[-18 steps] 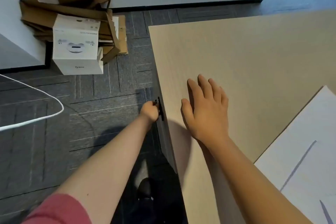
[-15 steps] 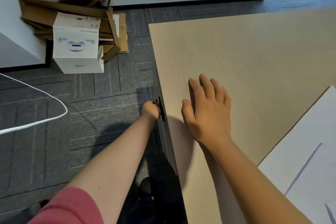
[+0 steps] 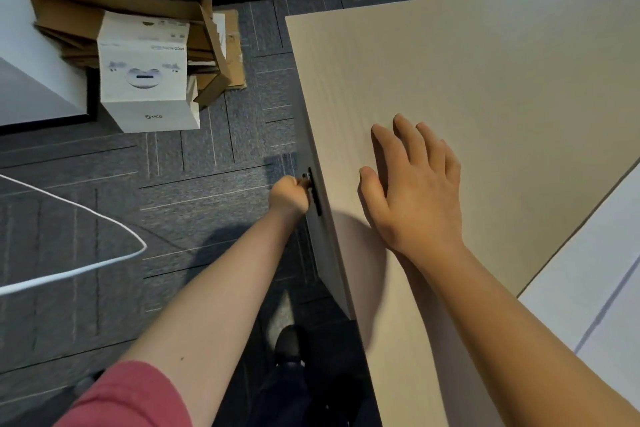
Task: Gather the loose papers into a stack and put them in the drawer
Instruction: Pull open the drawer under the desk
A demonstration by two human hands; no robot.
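Note:
My left hand [image 3: 288, 196] is closed around the black drawer handle [image 3: 316, 192] on the desk's left side face. The drawer front [image 3: 323, 246] looks flush with the desk edge. My right hand [image 3: 415, 191] lies flat, fingers apart, on the light wooden desk top [image 3: 485, 80], holding nothing. White papers [image 3: 595, 305] with thin blue-grey lines lie on the desk at the right edge of the view, away from both hands.
A white product box [image 3: 145, 76] leans on a pile of flattened cardboard [image 3: 114, 0] on the grey carpet at far left. A white cable [image 3: 79, 267] loops across the floor. My dark shoe [image 3: 289, 345] stands below the drawer. A white wall runs behind.
The view has shifted slightly; the papers sit a bit further right in the frame. My left hand stays on the handle and my right hand stays flat on the desk.

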